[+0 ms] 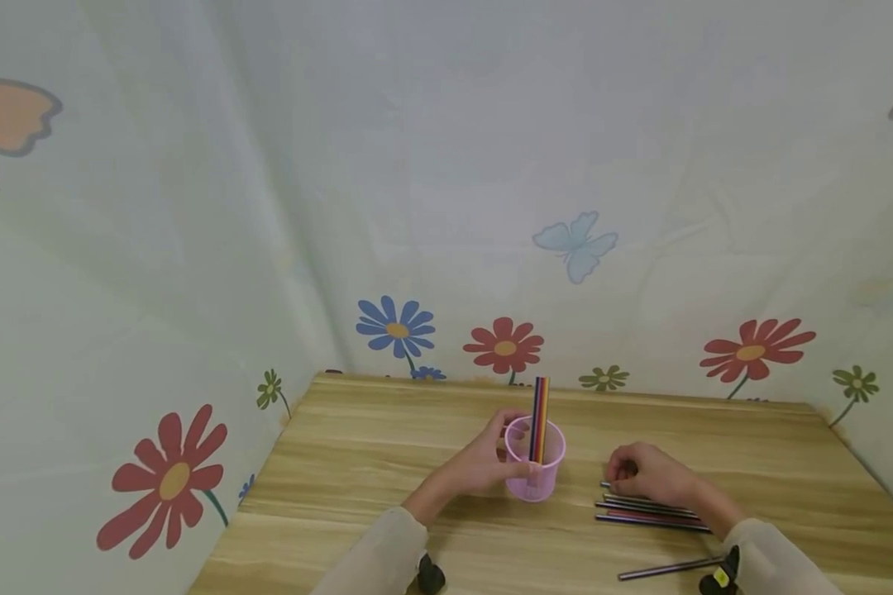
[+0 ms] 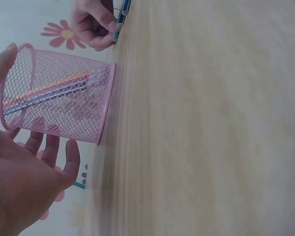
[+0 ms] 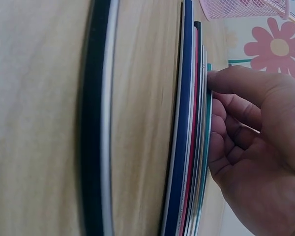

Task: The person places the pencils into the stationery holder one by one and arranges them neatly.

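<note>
A pink mesh pencil cup (image 1: pixel 533 487) stands upright on the table, and my left hand (image 1: pixel 484 463) holds it, thumb on the near side and fingers round the far side. Several coloured pencils (image 1: pixel 540 417) lean inside the cup, rising above its rim. To the right, my right hand (image 1: pixel 655 473) pinches a teal pencil (image 3: pixel 208 118) at its end between thumb and forefinger; the other fingers are curled. That pencil lies at the far side of a row of pencils (image 1: pixel 643 519), with blue, red and dark ones among them.
One dark pencil (image 1: pixel 670 568) lies apart, nearer the front of the wooden table (image 1: pixel 387 430). Behind the table hangs a pale cloth (image 1: pixel 446 165) printed with flowers and butterflies; it also covers the left side.
</note>
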